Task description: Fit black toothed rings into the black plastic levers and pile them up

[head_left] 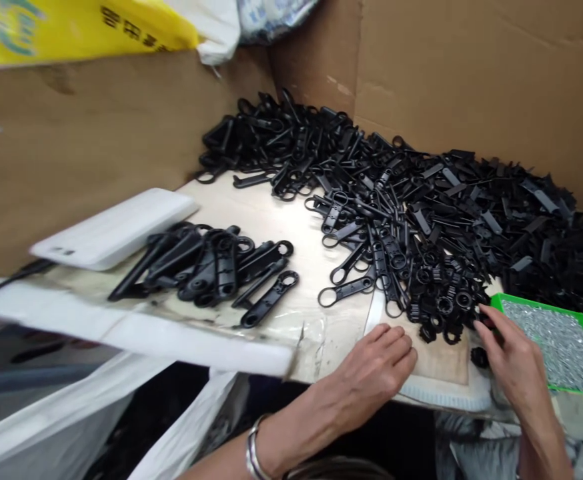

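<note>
My left hand rests at the table's front edge with its fingers curled in, knuckles up. Whatever it may hold is hidden under the fingers. My right hand reaches to the right edge of a small heap of black ribbed plastic rings, its thumb and forefinger parted beside the rings. One loose black ring lies just below that thumb. Behind the heap spreads a large pile of black plastic handles with ring-shaped ends. On the left, a smaller group of black handles includes some with rings seated in their ends.
A green tray of small silvery metal pieces stands beside my right hand. A white box-like device with a black cable lies at left. Cardboard walls enclose the back, and a yellow-and-white bag hangs over the left wall.
</note>
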### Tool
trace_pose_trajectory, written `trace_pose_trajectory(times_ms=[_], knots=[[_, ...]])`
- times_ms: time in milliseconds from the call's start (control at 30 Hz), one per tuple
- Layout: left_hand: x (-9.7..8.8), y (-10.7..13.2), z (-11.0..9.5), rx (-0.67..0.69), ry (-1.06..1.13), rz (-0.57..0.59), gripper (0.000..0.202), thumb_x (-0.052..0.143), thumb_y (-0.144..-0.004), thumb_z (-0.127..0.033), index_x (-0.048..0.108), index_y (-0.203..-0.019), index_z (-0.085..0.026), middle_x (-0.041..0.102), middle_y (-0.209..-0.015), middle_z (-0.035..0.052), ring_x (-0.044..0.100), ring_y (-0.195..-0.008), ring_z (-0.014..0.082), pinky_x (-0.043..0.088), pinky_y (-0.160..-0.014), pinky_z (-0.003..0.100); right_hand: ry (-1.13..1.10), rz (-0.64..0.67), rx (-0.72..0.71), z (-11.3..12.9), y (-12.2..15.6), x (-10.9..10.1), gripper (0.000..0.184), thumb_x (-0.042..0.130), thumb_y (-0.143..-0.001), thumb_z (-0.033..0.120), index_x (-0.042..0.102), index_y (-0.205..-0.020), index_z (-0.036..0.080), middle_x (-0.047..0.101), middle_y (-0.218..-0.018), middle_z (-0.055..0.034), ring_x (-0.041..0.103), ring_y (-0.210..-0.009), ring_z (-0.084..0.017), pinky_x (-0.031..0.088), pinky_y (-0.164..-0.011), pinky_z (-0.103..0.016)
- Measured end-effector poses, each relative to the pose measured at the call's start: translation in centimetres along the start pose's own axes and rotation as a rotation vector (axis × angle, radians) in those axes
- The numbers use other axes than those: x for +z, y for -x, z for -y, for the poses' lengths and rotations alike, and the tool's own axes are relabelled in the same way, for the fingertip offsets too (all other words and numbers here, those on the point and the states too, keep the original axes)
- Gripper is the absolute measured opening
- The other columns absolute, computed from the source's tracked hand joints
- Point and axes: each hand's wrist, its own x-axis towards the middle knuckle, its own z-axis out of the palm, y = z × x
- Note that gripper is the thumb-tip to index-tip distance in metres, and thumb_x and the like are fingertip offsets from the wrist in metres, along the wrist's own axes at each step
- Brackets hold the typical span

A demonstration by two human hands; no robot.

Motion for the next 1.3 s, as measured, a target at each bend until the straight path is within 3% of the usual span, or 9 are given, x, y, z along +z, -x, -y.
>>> trace_pose_trajectory(times_ms=[300,533,700,833,967,1033,1100,1200,1300], knots=[[-2.7,3.2,3.2,-0.285,-0.234,-0.303,0.024,0.038,-0.094,-0.005,0.06,-0.095,-0.013,0.066,-0.09,0.0082,0.056,-0.087,0.0208,0.048,-0.076,0.032,0.021,-0.101,-0.073,2.4,-0.6,-1.1,0.038,0.049,-0.093,0.05,0.071,-0.106,0.022,0.072,-0.111,-0.0105,0.066,-0.106,-0.028,0.05,-0.097,-0.046],[-3.7,2.7,3.9,-0.405,-0.364,-0.237,0.021,0.043,-0.091,-0.003,0.061,-0.091,-0.015,0.065,-0.089,0.0084,0.057,-0.085,0.0223,0.046,-0.069,0.034,0.021,0.049,-0.278,10.5,-5.4,0.4,0.03,0.052,-0.095,0.037,0.067,-0.114,0.019,0.074,-0.101,-0.0083,0.07,-0.088,-0.022,0.053,-0.081,-0.034],[-4.3,3.8,3.6,-0.396,-0.343,-0.25,0.014,0.05,-0.091,-0.01,0.063,-0.095,-0.015,0.068,-0.095,0.0102,0.059,-0.092,0.0239,0.047,-0.073,0.036,0.361,0.21,-0.188,15.0,-9.4,3.3,0.028,0.05,-0.095,0.033,0.068,-0.112,0.021,0.074,-0.1,-0.0112,0.071,-0.084,-0.026,0.052,-0.067,-0.033],[-4.5,4.9,3.5,-0.364,-0.35,-0.328,0.018,0.051,-0.091,-0.009,0.064,-0.103,-0.013,0.07,-0.108,0.0131,0.062,-0.103,0.0258,0.047,-0.079,0.036,0.284,0.179,-0.158,14.2,-11.6,3.2,0.029,0.049,-0.091,0.027,0.074,-0.106,0.024,0.076,-0.097,-0.0085,0.071,-0.084,-0.024,0.051,-0.07,-0.032],[-4.9,4.1,3.0,-0.277,-0.382,-0.48,0.029,0.048,-0.093,-0.009,0.059,-0.12,-0.01,0.066,-0.125,0.0165,0.055,-0.126,0.027,0.042,-0.102,0.04,0.061,-0.006,-0.092,12.3,-11.1,-0.1,0.027,0.056,-0.085,0.027,0.078,-0.099,0.02,0.076,-0.08,-0.0064,0.068,-0.07,-0.02,0.05,-0.07,-0.032],[-5.0,3.1,2.5,-0.22,-0.399,-0.508,0.033,0.048,-0.095,-0.011,0.055,-0.127,-0.008,0.062,-0.133,0.0172,0.048,-0.134,0.0272,0.035,-0.111,0.042,-0.106,0.05,-0.055,12.0,-9.2,-1.8,0.024,0.06,-0.082,0.028,0.079,-0.094,0.02,0.074,-0.073,-0.0038,0.063,-0.06,-0.016,0.049,-0.062,-0.029],[-4.7,2.0,1.7,-0.124,-0.391,-0.485,0.036,0.046,-0.096,-0.012,0.051,-0.132,-0.007,0.059,-0.136,0.0162,0.046,-0.136,0.027,0.027,-0.117,0.047,-0.316,0.252,-0.018,11.9,-6.4,-2.9,0.022,0.063,-0.08,0.032,0.079,-0.091,0.02,0.072,-0.068,-0.0019,0.058,-0.052,-0.013,0.047,-0.052,-0.025],[-3.6,1.1,0.7,0.021,-0.29,-0.423,0.032,0.042,-0.097,-0.01,0.054,-0.126,-0.005,0.069,-0.12,0.0148,0.061,-0.118,0.0252,0.035,-0.112,0.048,-0.594,0.584,0.029,11.2,-2.5,-3.0,0.026,0.063,-0.083,0.039,0.078,-0.089,0.018,0.069,-0.064,-0.0018,0.055,-0.048,-0.011,0.046,-0.045,-0.024],[-2.3,1.1,-0.3,-0.08,0.029,-0.338,0.03,0.04,-0.095,-0.009,0.056,-0.121,-0.007,0.074,-0.092,0.0098,0.07,-0.08,0.0189,0.054,-0.079,0.032,-0.553,0.428,0.031,9.4,-0.7,-1.9,0.03,0.058,-0.09,0.042,0.076,-0.096,0.019,0.072,-0.078,-0.0053,0.062,-0.058,-0.014,0.053,-0.054,-0.028]])
